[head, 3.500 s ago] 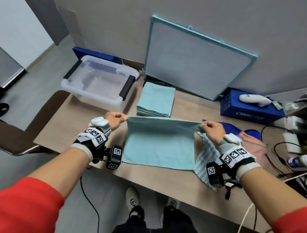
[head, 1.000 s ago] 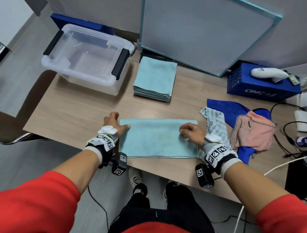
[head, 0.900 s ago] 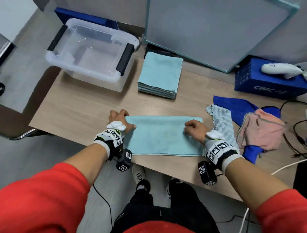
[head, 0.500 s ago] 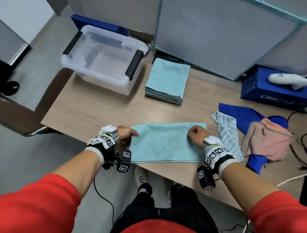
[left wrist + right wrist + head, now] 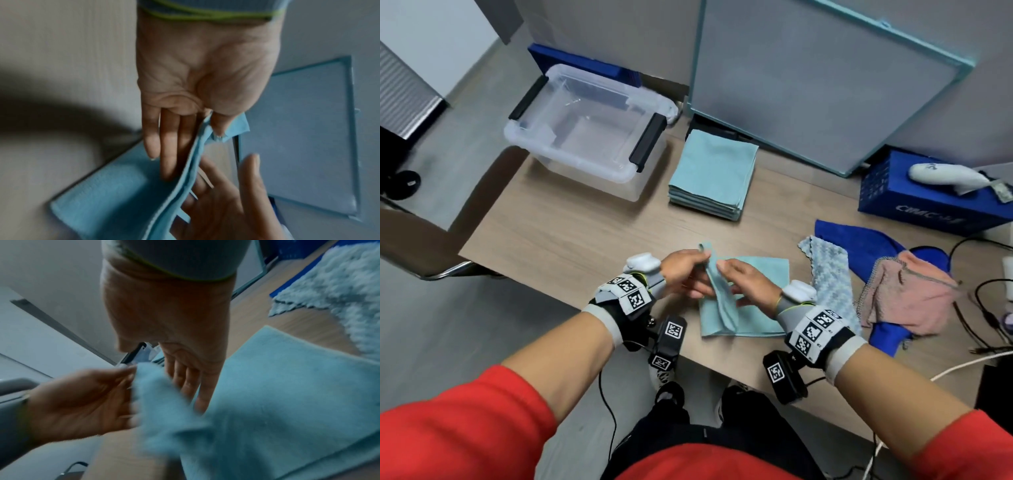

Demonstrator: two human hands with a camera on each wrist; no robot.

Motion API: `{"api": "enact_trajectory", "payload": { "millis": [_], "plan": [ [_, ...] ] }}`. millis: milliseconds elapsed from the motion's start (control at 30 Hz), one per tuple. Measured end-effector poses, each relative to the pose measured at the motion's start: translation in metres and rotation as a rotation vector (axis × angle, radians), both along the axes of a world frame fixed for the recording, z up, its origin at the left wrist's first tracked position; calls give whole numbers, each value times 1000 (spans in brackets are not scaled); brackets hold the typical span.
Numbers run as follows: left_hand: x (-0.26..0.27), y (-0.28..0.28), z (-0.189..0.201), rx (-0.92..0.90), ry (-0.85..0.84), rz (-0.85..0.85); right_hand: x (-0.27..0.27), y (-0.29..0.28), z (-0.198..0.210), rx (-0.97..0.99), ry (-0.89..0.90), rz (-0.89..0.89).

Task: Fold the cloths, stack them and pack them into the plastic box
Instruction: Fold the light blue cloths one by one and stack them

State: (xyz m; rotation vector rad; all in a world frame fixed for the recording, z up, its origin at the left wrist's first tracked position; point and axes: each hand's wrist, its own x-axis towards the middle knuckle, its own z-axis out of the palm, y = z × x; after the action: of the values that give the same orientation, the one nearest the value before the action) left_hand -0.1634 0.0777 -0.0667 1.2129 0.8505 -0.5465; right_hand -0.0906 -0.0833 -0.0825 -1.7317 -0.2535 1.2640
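Observation:
A light blue cloth point(image 5: 756, 308), folded in half, lies near the table's front edge. My left hand point(image 5: 700, 260) pinches its left end between thumb and forefinger and holds that end raised over the cloth's middle. In the left wrist view the thumb presses the cloth point(image 5: 115, 194) edge while the other fingers stay straight. My right hand point(image 5: 736, 284) is beside the raised flap with straight fingers, its thumb apart from the cloth point(image 5: 287, 394). A stack of folded blue cloths point(image 5: 714, 174) sits further back. The clear plastic box point(image 5: 566, 156) stands at the back left with nothing in it.
Right of my hands lie a pale patterned cloth point(image 5: 828, 270), a dark blue cloth point(image 5: 859, 240) and a pink cloth point(image 5: 904, 294). A blue carton point(image 5: 928, 202) and cables point(image 5: 989, 308) are at the far right. A framed board point(image 5: 825, 75) leans on the wall. A chair point(image 5: 410, 246) stands left.
The cloth was lying flat under both hands. My left hand has since lifted its left end and carried it rightwards to the middle, and my right hand has moved in to meet it.

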Motion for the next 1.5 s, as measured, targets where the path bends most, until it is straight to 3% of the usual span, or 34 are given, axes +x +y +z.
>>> {"api": "enact_trajectory", "payload": {
  "millis": [67,167,233,367,467,600,700,767,833,900,1000,1100,1233,1367,1500],
  "plan": [
    [12,-8,-1,-30,3,-56,-1,-6,-9,53,-38,-36],
    [27,-14,-6,-2,22,-74,13,-30,-23,-196,-270,-162],
    [31,-13,-17,118,28,-41,24,-50,-31,-309,-341,-198],
    [25,-8,-50,415,74,-8,37,-76,-48,-468,-325,-219],
    [23,-22,-70,416,153,-40,42,-89,-59,-616,-311,-104],
    [30,-45,-72,476,134,12,48,-85,-59,-629,-310,-52],
    [38,-52,-68,671,-3,-75,50,-81,-59,-611,-272,-66],
    [47,-51,-62,811,-40,-258,50,-83,-60,-620,-272,-88],
    [54,-43,-54,911,93,-553,50,-84,-59,-624,-271,-86],
    [57,-31,-51,899,184,-701,51,-84,-59,-623,-261,-73],
    [60,-20,-56,736,25,-625,51,-83,-57,-613,-244,-73],
    [63,-21,-53,580,-26,-699,54,-85,-58,-608,-238,-72],
    [65,-13,-51,774,133,-815,55,-86,-60,-579,-213,-123],
    [63,-10,-52,858,158,-703,55,-84,-61,-577,-214,-122],
    [51,-27,-58,865,96,-416,60,-85,-57,-610,-219,5]
  ]
}}
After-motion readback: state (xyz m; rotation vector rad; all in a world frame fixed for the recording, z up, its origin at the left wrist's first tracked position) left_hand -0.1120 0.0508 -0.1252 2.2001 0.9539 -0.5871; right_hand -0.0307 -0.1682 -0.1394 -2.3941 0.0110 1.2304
